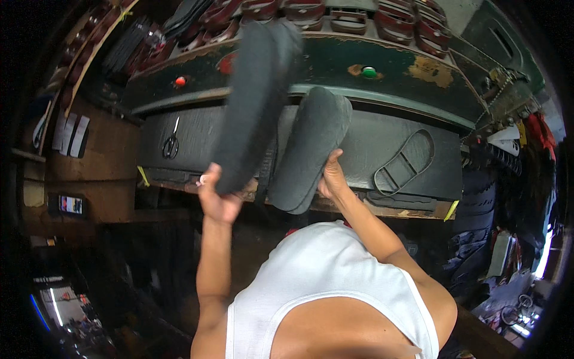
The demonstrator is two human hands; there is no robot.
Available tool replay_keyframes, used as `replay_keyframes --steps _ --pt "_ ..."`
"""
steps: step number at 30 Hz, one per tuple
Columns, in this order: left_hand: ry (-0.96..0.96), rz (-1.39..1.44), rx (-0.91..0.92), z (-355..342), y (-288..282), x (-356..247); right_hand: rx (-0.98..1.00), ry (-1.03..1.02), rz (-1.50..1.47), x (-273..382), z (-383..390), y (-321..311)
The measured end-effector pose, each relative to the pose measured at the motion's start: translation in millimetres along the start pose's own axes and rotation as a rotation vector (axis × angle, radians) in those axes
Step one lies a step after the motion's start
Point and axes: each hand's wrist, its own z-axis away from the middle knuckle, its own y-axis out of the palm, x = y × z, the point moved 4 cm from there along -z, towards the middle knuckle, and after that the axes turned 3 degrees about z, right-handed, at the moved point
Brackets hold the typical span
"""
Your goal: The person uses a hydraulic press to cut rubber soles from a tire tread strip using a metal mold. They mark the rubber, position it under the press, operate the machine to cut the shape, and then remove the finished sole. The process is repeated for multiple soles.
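White vest (320,263); dark soles (311,146) in each hand (222,202)

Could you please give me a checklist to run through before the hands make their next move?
1. Left hand has hold of the left sole: ok, gripped at its lower end.
2. Right hand has hold of the right sole: ok, gripped at its right edge.
3. Left sole's edges even: cannot tell, its upper end is blurred.
4. Scissors clear of both hands: ok, lying apart on the bench, tip pointing away from the person.
5. Frame clear of both soles: ok, lying apart at the bench's right.
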Motion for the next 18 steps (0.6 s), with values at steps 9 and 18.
replay_keyframes --steps 9,18 --pt "0.019 -1.135 -0.004 55.3 -79.8 33.6 0.090 0.229 -0.145 -80.0 -10.8 26.3" --pt "0.041 -0.230 0.024 49.8 -92.5 40.9 0.266 0.268 -0.019 -104.8 -47.0 44.5"
